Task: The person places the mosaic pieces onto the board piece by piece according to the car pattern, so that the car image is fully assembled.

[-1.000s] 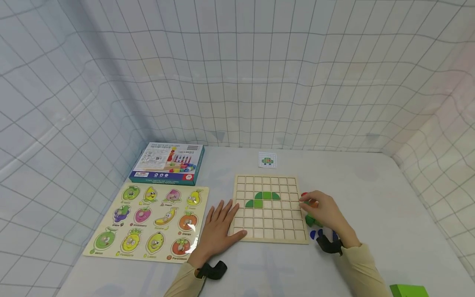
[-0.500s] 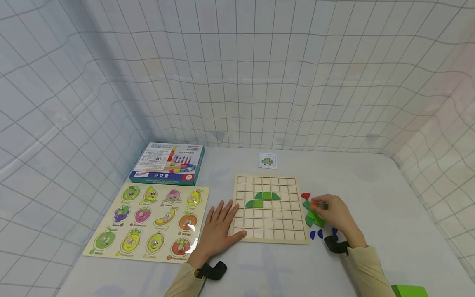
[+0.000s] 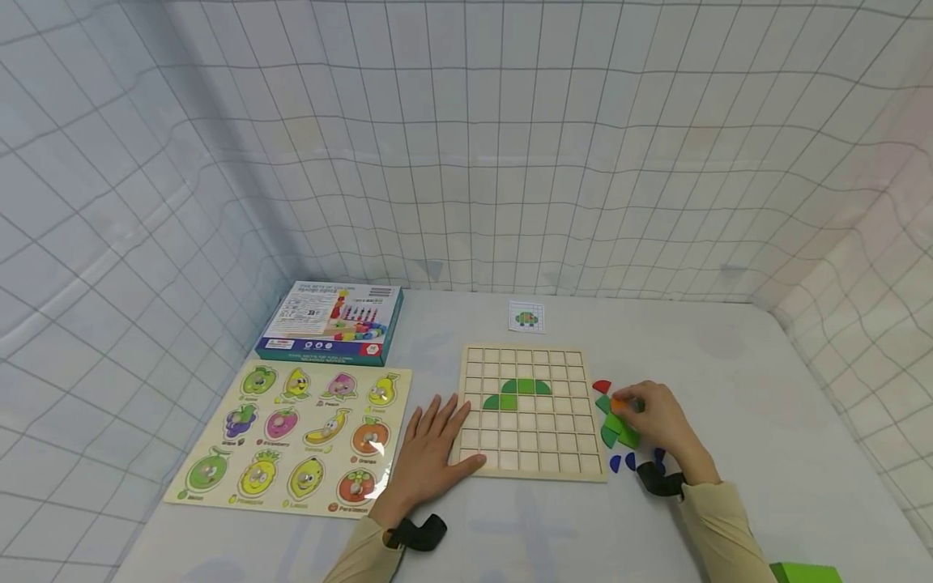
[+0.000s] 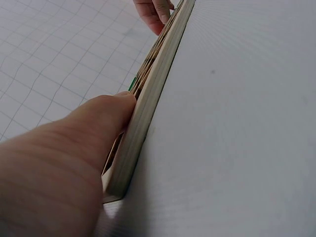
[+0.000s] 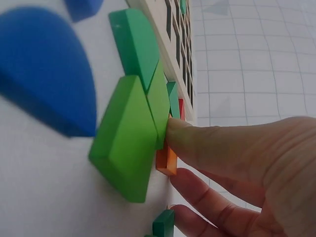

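My left hand (image 3: pixel 430 453) rests with spread, straight fingers over the left edge of a wooden grid board (image 3: pixel 539 462). In the left wrist view its thumb (image 4: pixel 111 106) lies on the board's near rim. Several green pieces, among them a light green square (image 3: pixel 508 402), sit in the board's cells. Right of the board my right hand (image 3: pixel 659 417) pinches an orange block (image 5: pixel 167 162) between thumb and index finger, low among loose pieces. Light green squares (image 5: pixel 123 143), dark green rounded pieces (image 5: pixel 138 47) and a red piece (image 3: pixel 602 386) lie about it.
Blue half-round pieces (image 3: pixel 630 461) lie nearer me. Behind the board is a small pattern card (image 3: pixel 526 317). A fruit puzzle board (image 3: pixel 284 441) and a toy box (image 3: pixel 331 324) stand on the left. A green box (image 3: pixel 805 573) shows at the lower right.
My right hand has moved from the board's right edge rightward to the loose pieces and now has its fingertips on the orange block. My left hand stays put.
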`<state>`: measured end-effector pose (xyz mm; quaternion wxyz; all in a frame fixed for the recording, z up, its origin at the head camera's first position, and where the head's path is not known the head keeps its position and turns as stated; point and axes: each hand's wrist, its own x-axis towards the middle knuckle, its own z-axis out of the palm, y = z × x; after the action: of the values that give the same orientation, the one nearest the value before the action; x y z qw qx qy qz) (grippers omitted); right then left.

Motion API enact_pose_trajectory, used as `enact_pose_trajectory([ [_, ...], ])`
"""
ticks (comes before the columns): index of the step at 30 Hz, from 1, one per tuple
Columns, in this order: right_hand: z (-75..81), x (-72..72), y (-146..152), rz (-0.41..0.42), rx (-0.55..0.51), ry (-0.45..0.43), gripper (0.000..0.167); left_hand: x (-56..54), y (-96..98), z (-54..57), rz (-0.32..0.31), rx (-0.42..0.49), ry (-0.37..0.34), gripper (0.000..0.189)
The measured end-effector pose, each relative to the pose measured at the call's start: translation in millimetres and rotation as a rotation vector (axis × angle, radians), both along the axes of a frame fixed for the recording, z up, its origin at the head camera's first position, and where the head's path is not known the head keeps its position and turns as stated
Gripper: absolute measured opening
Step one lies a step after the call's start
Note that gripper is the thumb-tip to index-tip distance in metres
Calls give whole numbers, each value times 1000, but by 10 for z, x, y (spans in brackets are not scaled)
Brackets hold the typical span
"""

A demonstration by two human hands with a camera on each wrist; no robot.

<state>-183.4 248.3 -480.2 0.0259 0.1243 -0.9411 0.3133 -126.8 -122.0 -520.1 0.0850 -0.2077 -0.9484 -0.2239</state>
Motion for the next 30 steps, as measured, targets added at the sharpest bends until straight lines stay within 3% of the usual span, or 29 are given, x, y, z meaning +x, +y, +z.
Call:
enact_pose_trajectory([
  [4, 7, -6, 2, -19, 18, -14, 18, 0, -1, -1, -1, 3, 12, 79],
  [11, 29, -11, -8, -57, 61, -60, 21, 2, -6, 3, 4, -14, -27, 81],
  [19, 27, -16, -19, -86, 74, -79, 20, 11, -9, 6, -5, -1, 20, 79],
  [30, 59, -24, -45, -119, 82, -126, 17, 3, -11, 2, 7, -16, -24, 82],
])
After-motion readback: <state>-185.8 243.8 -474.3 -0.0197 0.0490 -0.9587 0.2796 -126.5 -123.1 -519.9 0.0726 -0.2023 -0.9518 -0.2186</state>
